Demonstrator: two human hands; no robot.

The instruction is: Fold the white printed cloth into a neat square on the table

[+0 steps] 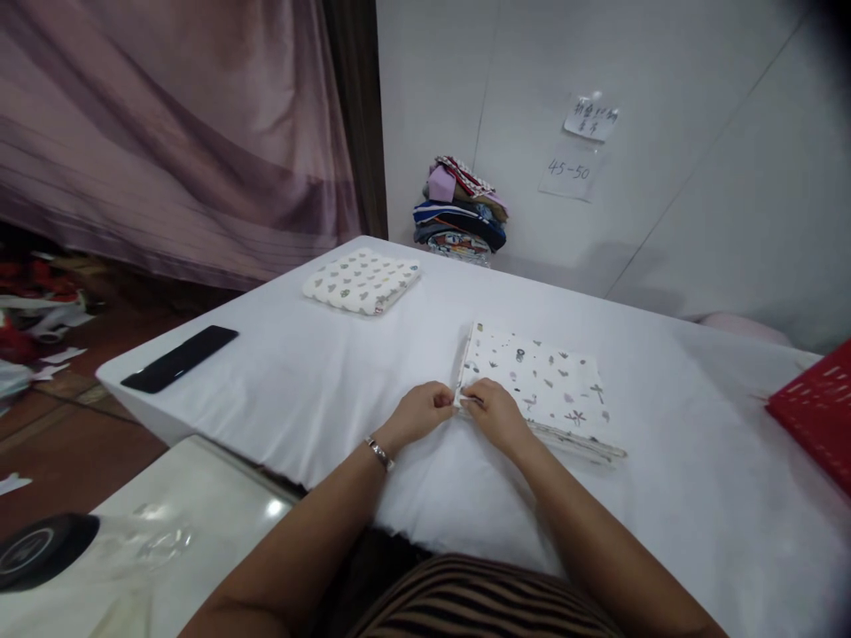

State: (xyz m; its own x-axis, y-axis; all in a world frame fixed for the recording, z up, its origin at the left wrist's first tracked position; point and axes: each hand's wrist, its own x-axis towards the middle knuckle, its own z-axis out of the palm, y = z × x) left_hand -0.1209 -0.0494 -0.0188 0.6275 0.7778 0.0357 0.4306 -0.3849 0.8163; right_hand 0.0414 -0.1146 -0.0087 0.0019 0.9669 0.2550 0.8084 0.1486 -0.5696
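A folded white cloth (pixel 551 381) printed with small plants and animals lies on the white-covered table (pixel 279 363) in front of me. At its near left corner my left hand (pixel 422 412) pinches the edge, fingers closed. My right hand (pixel 495 415) rests over the same corner, its fingertips curled on the cloth's edge close to the left ones. The layers of the fold show along the near side. Farther back to the left sits a second folded white cloth (pixel 363 279) with a small grey and green print.
A black phone-like slab (pixel 181 358) lies at the table's left end. Stacked fabrics (pixel 460 213) stand by the wall behind. On the right is a red plastic basket (pixel 817 416). A pale side surface (pixel 219 496) bearing a black round object (pixel 46 549) is at lower left.
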